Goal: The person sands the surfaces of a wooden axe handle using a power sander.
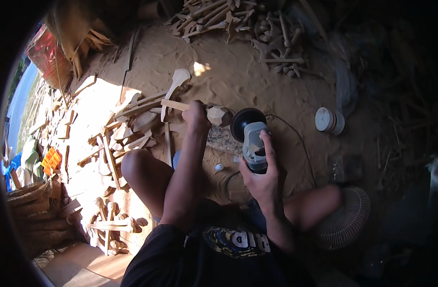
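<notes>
Left hand (194, 115) is wrapped tight round the wood (219, 116), chunky end right by the grinder (254, 146) disc (247, 123), can't tell if touching. Right hand (263, 179) grips the grinder. No gloves, so if the disc catches and kicks, those knuckles could get it. Loose cord (298, 133) on the sand (276, 98) might snag too.

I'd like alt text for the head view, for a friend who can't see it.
The right hand holds a grinder, its dark disc close beside the faceted end of a wooden piece gripped in the left hand. Around them, on sandy ground, lie heaps of wood at the top and left, with a white tub at the right.
</notes>
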Available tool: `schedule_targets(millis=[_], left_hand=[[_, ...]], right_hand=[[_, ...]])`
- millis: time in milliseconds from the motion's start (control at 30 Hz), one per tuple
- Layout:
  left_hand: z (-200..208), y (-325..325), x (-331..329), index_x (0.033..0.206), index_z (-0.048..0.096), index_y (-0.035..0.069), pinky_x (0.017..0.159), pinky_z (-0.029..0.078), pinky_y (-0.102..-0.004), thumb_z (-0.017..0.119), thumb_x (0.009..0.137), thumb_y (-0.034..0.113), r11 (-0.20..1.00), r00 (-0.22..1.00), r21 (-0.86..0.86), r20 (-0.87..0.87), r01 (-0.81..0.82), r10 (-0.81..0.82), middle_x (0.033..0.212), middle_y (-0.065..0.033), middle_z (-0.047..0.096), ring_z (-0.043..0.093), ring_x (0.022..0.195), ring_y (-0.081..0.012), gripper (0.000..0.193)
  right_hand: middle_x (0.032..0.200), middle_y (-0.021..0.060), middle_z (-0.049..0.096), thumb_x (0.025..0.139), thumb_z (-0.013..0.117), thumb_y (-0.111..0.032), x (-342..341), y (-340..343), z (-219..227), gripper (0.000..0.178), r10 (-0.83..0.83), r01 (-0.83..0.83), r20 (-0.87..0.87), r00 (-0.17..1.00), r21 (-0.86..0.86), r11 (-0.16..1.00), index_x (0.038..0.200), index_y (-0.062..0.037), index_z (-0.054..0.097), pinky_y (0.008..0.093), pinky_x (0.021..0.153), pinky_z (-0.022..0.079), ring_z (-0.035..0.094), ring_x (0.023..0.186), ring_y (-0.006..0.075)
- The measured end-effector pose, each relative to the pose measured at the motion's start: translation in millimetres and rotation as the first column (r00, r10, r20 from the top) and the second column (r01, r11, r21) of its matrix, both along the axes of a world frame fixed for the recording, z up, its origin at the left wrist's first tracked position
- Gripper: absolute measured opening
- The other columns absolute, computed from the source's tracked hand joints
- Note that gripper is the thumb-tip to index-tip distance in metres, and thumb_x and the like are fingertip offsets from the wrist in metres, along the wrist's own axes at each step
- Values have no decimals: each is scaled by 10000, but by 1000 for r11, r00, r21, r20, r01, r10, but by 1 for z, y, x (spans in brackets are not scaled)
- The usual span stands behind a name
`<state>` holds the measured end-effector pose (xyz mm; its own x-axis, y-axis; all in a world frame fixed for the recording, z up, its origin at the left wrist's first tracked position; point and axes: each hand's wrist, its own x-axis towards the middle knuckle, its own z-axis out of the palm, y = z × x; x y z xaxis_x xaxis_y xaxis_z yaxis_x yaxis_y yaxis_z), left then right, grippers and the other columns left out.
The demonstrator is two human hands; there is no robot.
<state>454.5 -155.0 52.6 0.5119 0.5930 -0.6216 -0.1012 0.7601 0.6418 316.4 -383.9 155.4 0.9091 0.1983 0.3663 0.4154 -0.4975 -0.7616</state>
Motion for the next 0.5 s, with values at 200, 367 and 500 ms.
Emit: schedule_targets(millis=[200, 367, 500], left_hand=[[-30, 2, 12, 1139, 415, -208, 561, 598, -478, 518, 857, -64, 993, 993, -105, 96, -56, 66, 949, -228, 563, 657, 696, -308, 333], [-39, 2, 15, 1254, 357, -195, 612, 645, -502, 506, 878, -56, 990, 994, -118, 69, -80, 88, 1032, -262, 564, 683, 734, -332, 428], [-27, -3, 11, 1187, 406, -172, 604, 639, -501, 510, 888, -56, 990, 993, -97, 58, -98, 104, 1005, -256, 565, 678, 732, -335, 337]], right_hand=[[1394, 255, 670, 824, 867, -70, -1, -7, -8, 784, -7, 7, 95, 995, -2, 1000, 1526, -26, 521, 423, 1005, 585, 702, 1255, 345], [1411, 188, 674, 796, 896, -134, -2, -1, -23, 790, 46, -37, 156, 987, -62, 997, 1509, -74, 562, 440, 986, 607, 703, 1231, 367], [1419, 192, 665, 790, 894, -119, -1, -5, -33, 807, 8, 28, 225, 974, -157, 987, 1518, -64, 550, 448, 979, 609, 706, 1220, 375]])
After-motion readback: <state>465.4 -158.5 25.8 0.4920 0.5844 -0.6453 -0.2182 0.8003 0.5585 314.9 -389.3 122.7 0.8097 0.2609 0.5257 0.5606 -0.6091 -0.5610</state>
